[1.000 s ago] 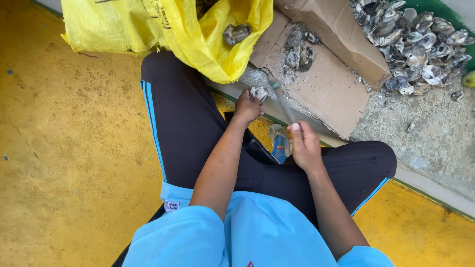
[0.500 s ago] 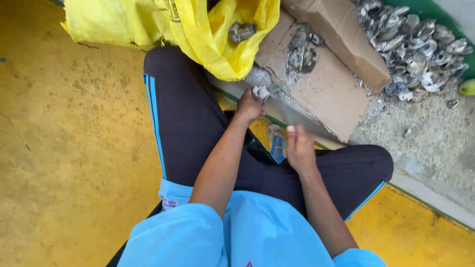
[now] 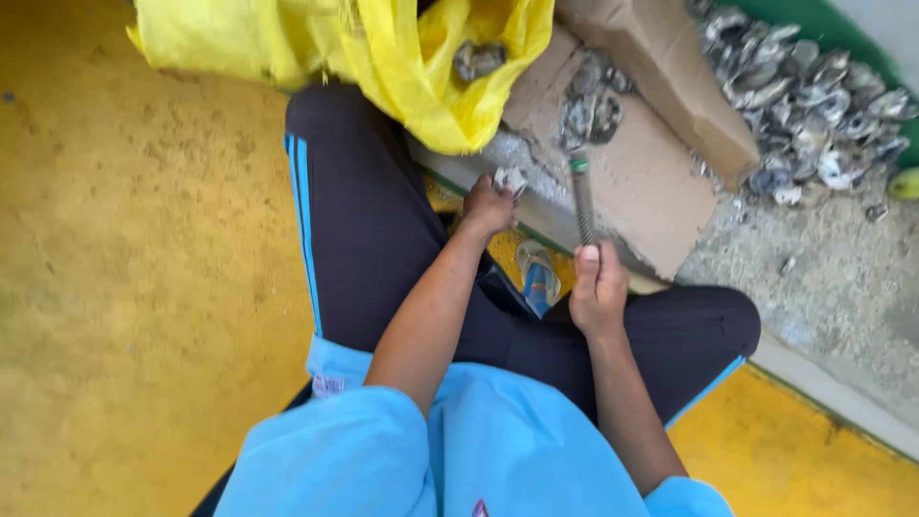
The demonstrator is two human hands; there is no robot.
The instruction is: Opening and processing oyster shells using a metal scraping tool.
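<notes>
We take the concrete ledge (image 3: 536, 206) running across the middle as our marker and read from the left. Left of it lies the yellow floor (image 3: 124, 287), and above the ledge's left end sags a yellow sack (image 3: 383, 57) with a grey shell (image 3: 479, 59) showing in its open mouth. Our left hand (image 3: 488, 204) rests on the ledge's near edge, fingers curled tight around a small pale oyster shell (image 3: 510, 179), which peeks out at the fingertips and sits pressed against the ledge. Just below the ledge, between our black-trousered knees, a sandal (image 3: 538, 273) shows on the floor. Further right, our right hand (image 3: 598, 287) hovers just short of the ledge, fist closed around the handle of a slim metal tool (image 3: 581, 196) whose shaft rises upright across the ledge, its green-banded tip near a few shells (image 3: 592, 107) lying on a flattened sheet of cardboard (image 3: 651, 182). Right of the cardboard, beyond the ledge on rough grey ground, sits a heap of oyster shells (image 3: 814, 105), well apart from both hands.
</notes>
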